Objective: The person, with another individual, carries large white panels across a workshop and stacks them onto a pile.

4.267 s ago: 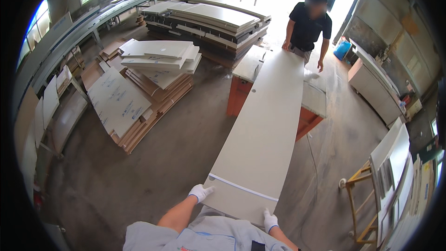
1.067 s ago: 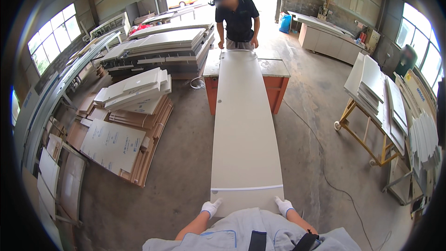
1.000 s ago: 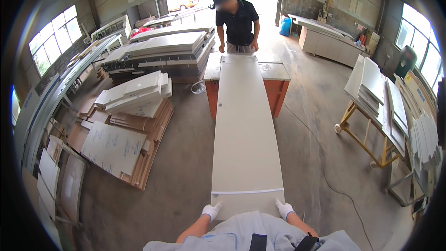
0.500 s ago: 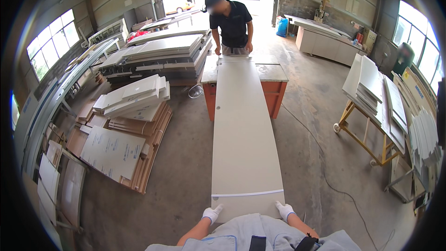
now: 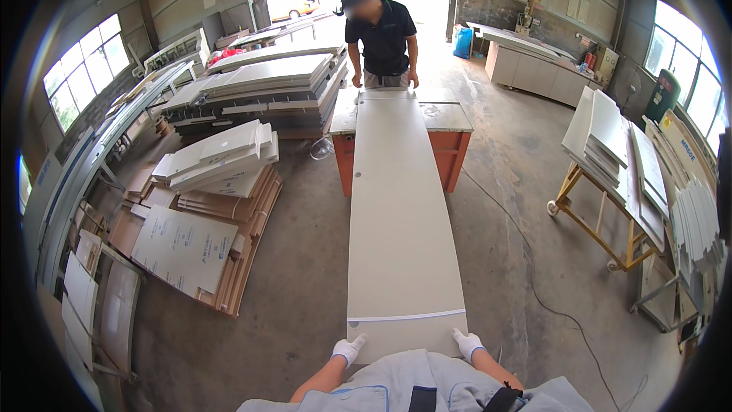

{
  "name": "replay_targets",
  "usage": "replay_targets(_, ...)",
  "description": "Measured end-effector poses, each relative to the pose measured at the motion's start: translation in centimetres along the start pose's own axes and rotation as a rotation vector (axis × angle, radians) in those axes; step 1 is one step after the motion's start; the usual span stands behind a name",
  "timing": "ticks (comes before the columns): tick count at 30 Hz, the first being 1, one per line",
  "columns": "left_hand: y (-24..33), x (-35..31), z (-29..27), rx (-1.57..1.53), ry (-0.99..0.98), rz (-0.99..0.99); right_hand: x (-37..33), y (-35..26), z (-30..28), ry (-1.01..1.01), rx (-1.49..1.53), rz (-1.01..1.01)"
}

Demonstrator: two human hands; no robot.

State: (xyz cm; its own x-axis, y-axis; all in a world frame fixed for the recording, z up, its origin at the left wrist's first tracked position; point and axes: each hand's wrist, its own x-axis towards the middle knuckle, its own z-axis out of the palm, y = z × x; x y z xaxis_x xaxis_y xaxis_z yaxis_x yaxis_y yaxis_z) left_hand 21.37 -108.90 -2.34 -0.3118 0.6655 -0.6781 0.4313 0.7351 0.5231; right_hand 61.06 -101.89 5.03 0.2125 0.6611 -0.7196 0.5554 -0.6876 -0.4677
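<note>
Since the earlier frame we have swung the long white rectangular board (image 5: 402,214) straight and slid its far end onto the orange-sided bench (image 5: 451,154), where a co-worker's hands press it; our gloved left hand (image 5: 348,349) and right hand (image 5: 466,342) grip its near end, which hangs over the concrete floor (image 5: 503,259); setting it down remains, we judge. Stacked pale panels (image 5: 221,156) lie left, a yellow trolley of boards (image 5: 602,183) and a floor cable (image 5: 526,259) right; the way ahead looks open.

A long, narrow white panel (image 5: 400,221) lies flat and lengthwise, running straight away from the viewer. Its near end is in the air at waist height, and its far end rests on an orange-sided table (image 5: 450,154). A thin pale strip crosses it near the near end.
</note>
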Motion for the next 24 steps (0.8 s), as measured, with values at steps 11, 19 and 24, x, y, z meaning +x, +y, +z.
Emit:
replay_targets(11, 1.1, -0.9, -0.8, -0.006, -0.054, -0.06, -0.4, 0.0, 0.4, 0.011, 0.029, 0.019)
replay_targets(19, 0.9, 0.1, 0.2, -0.029, -0.107, -0.151, 3.6, 2.9, 2.3, 0.0, -0.067, 0.024)
replay_targets(24, 0.8, 0.7, 0.3, -0.064, -0.197, -0.228, 5.4, 4.7, 3.1, -0.036, -0.07, 0.064)
